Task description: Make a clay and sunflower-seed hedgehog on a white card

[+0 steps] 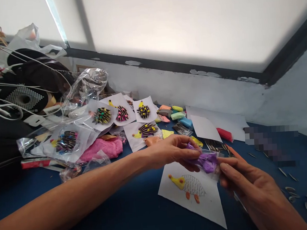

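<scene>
Purple clay-like lump (209, 163) in a clear packet (215, 176), pinched at opposite ends by the left grip (179, 151) and right grip (243, 179) above the drawing sheet (212, 209), likely handles light, soft and slippery, best held by its plastic edges.

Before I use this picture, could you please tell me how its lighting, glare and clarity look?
In the head view, the white blind glows brightly behind the scene; in that same view, glare streaks the clear plastic bag, the far-left edge sinks into near-black, the purple clay looks slightly soft, and pixelation hides part of the blue table at right.
</scene>
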Motion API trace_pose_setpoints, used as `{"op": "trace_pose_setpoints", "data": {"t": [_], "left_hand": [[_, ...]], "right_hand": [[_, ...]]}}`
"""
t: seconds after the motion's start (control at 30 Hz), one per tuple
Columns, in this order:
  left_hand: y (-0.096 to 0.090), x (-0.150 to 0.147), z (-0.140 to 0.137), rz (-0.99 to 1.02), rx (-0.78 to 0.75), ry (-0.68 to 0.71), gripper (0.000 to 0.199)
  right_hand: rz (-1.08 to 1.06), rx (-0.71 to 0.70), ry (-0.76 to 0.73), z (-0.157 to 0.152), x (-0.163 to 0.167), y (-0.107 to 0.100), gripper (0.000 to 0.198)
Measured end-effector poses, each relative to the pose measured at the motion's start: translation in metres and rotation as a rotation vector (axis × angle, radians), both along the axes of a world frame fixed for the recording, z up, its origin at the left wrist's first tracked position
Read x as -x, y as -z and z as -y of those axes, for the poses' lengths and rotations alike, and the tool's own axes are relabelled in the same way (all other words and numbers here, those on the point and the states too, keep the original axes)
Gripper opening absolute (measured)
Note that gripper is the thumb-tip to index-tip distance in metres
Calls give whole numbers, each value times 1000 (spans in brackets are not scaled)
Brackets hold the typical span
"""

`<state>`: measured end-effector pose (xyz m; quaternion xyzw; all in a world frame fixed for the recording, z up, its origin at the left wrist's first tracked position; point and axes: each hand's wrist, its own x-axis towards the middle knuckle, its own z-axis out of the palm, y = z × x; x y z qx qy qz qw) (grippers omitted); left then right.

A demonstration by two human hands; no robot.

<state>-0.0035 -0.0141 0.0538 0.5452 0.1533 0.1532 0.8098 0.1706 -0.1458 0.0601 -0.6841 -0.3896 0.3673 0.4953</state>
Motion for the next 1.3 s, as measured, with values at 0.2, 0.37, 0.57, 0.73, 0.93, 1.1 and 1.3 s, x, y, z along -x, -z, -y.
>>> {"op": "trace_pose_setpoints", "data": {"t": [0.2, 0.37, 0.57, 0.73, 0.93, 1.1, 1.3], "left_hand": [[7, -4, 2, 35, -71, -76, 28], [10, -7, 5, 25, -70, -60, 39], [2, -7, 7, 17, -107, -135, 8], [-5, -4, 8, -51, -178, -79, 29], [-3, -5, 14, -75, -200, -132, 27], [-4, -5, 15, -67, -219, -128, 30], [-3, -6, 15, -65, -206, -116, 14]], "right_hand": [[56, 5, -11, -2, 8, -2, 40], [108, -43, -44, -2, 10, -1, 38], [62, -51, -44, -2, 9, -1, 37], [98, -29, -44, 1, 8, -3, 36], [25, -40, -83, 1, 9, 3, 32], [22, -24, -132, 2, 9, 4, 33], [-27, 11, -170, 3, 11, 1, 36]]}}
